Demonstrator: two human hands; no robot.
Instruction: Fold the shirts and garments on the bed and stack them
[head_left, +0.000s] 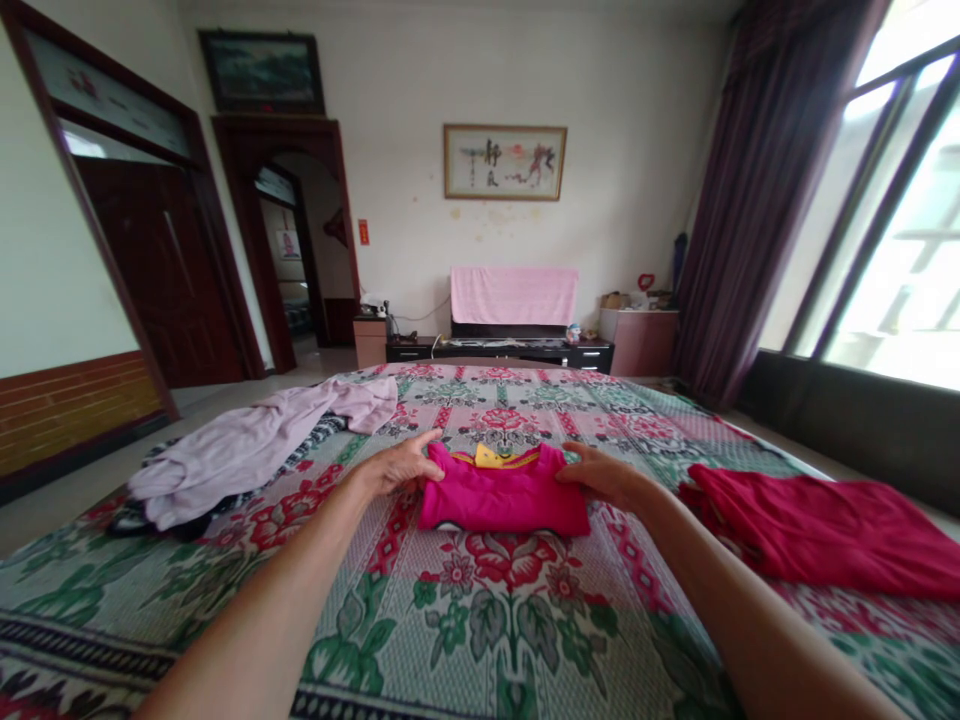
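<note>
Head view: both forearms [277, 580] reaching forward from the bottom edge, angling inward, hands about level with each other. Left hand [409, 465] is pinching the left upper corner of the folded magenta garment [504, 505], thumb pressing on its near side; right hand [606, 475] is gripping the right upper corner likewise. Garment is lying flat mid-way across the floral cover [420, 620], between the hands, yellow patch [490, 458] showing at its far edge. Pale pink garment [247, 450] is lying left, over a black-and-white one [324, 432]; red cloth [832, 525] is lying folded at right. Containers: low black cabinet [412, 354] is standing at the far side, drawer contents hidden. Writing: framed picture [505, 162] is carrying black brush characters, too small to read surely; red strip [364, 232] is hanging near the doorway [346, 190], marks illegible
</note>
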